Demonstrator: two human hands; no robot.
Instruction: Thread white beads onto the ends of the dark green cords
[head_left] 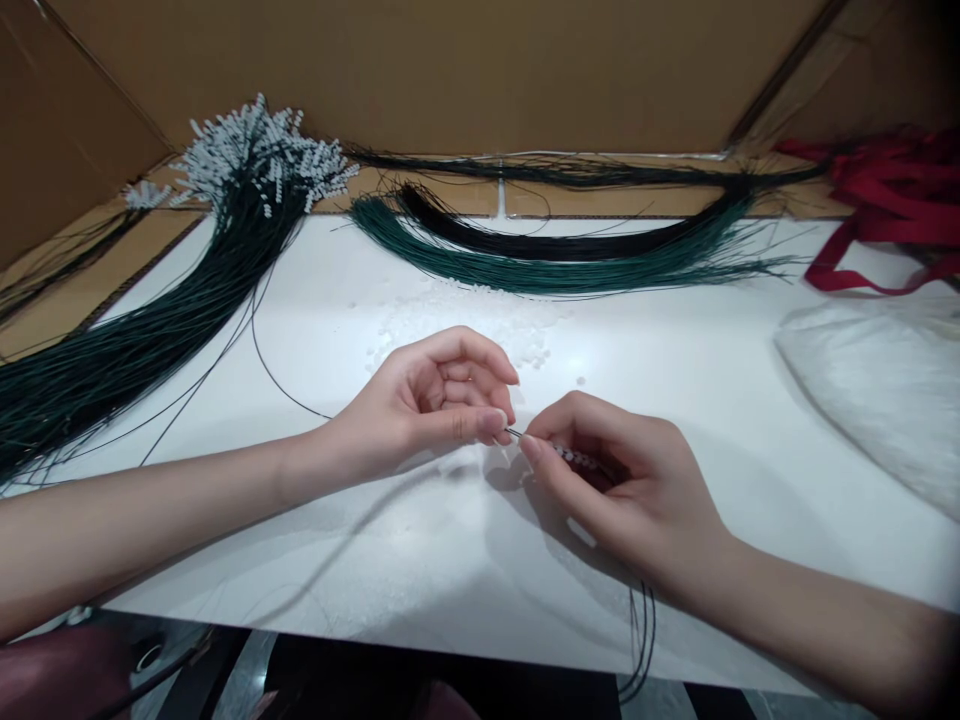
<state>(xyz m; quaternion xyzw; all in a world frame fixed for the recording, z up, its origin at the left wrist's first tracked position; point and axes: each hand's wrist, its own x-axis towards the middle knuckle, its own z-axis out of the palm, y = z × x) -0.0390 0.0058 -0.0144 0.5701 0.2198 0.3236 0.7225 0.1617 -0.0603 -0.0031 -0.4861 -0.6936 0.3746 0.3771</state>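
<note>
My left hand (435, 400) pinches the end of a thin dark green cord (277, 385) between thumb and forefinger, just above the white tabletop (420, 540). My right hand (622, 480) meets it fingertip to fingertip and is closed on a short string of small white beads (574, 456) threaded on cord. More dark cords (641, 620) hang from under my right hand over the table's near edge. Loose white beads (480, 320) lie scattered just behind my hands.
A thick bundle of green cords with white beaded ends (247, 165) fans across the left. Plain green and black cord bundles (555, 255) curve along the back. Red ribbon (892, 200) lies at the far right, above a clear plastic bag (877, 390). Cardboard walls (450, 70) enclose the table.
</note>
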